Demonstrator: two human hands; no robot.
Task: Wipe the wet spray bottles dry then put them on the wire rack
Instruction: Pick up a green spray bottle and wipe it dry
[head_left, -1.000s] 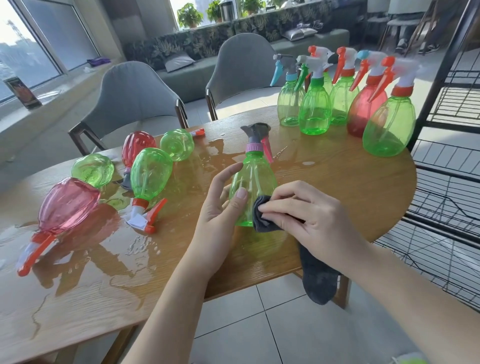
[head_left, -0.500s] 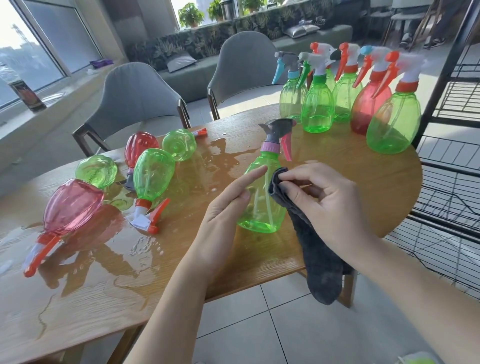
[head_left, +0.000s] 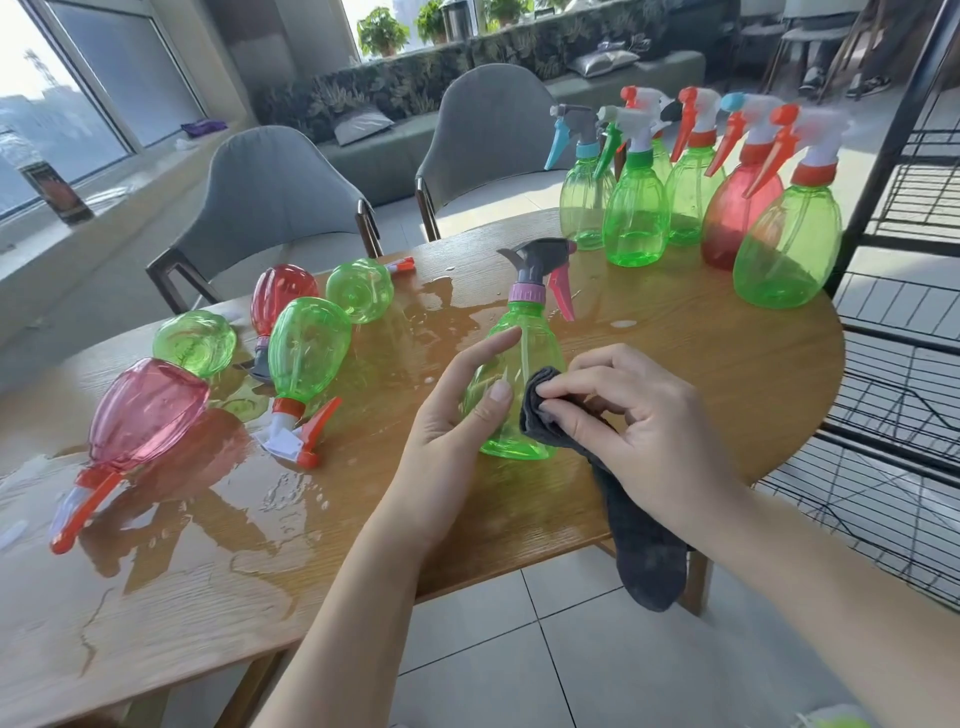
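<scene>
The clear green plastic spray bottle w/ grey trigger head and purple collar (head_left: 519, 379) stood upright on the round wooden worktop (head_left: 675, 364), near its front edge. The left hand (head_left: 457, 415) curled round its body to steady it. The right hand (head_left: 634, 415) pinched a dark grey cloth (head_left: 644, 545) against the bottle's side. Step in hand, I judge: wiping dry. Next it probably needs the remaining wet parts rubbed, then a carry to the black wire rack (head_left: 893, 364) at right.

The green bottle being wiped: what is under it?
The green bottle stands upright on the wooden table, gripped by the left hand; the right hand presses a grey cloth against it. Wetness beneath its base cannot be seen.
</scene>
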